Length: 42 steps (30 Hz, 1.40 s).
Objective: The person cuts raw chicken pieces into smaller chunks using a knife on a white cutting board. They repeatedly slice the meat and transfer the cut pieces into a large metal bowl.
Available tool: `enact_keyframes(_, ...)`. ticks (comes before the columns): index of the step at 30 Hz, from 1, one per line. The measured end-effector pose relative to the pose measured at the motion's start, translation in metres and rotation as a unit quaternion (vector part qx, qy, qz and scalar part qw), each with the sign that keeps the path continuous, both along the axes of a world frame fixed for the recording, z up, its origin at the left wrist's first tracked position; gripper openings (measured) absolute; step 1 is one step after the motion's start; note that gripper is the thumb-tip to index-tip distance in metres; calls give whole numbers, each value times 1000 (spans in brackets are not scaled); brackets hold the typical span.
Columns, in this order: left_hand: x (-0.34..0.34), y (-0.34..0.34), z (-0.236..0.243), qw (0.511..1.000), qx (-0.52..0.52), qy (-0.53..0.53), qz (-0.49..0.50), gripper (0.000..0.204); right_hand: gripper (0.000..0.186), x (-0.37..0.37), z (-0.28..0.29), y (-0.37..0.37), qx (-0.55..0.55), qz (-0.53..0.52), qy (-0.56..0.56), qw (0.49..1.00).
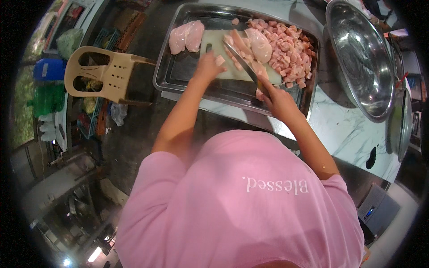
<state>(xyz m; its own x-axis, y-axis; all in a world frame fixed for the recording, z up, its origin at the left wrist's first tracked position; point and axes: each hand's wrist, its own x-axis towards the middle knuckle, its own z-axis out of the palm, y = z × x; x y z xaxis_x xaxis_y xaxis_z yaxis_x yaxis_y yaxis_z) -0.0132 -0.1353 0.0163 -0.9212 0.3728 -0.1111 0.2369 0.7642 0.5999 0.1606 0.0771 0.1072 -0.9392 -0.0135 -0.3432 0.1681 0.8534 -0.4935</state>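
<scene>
My right hand (279, 102) is closed around the handle of a knife (245, 64). The long blade points up and to the left, over strips of raw chicken (241, 43) on a pale cutting board (230, 75). My left hand (208, 68) is at the board's left end, its fingers closed on a small piece of chicken (219, 60). A whole chicken breast (259, 46) lies right of the strips. Further right is a big heap of diced chicken (289, 51). More uncut chicken breast (187, 36) rests in the left part of the metal tray (164, 79), which holds the board.
The tray stands on a white marble-patterned table (333, 129). A large steel bowl (362, 67) is tilted at the right, beside a round lid (401, 127). A beige plastic chair (114, 73) stands to the left, near blue crates (87, 123).
</scene>
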Motion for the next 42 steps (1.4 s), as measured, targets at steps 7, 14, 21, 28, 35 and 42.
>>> enact_keyframes(7, 13, -6, 8, 997, 48, -44, 34, 39, 65, 18, -7, -12, 2, 50, -10, 999)
enact_keyframes(14, 9, 1, -2, 998, -49, 1, 24, 19, 68, 19, -10, -15, 12, 76, 0, 997)
enact_keyframes(21, 12, 0, -2, 998, -56, 24, -12, 21, 68, 7, -1, -23, 42, 100, -22, 994)
enact_keyframes(28, 10, 5, -8, 995, -60, 67, -32, 22, 75, -32, -97, -22, 179, 144, 313, 921)
enact_keyframes(35, 11, -17, -28, 994, 53, 62, 66, 25, 58, 3, -51, 3, 4, -2, -27, 1000)
enact_keyframes(42, 15, -23, -16, 987, 106, -39, 115, 34, 59, 12, -14, -3, -36, 9, 25, 999)
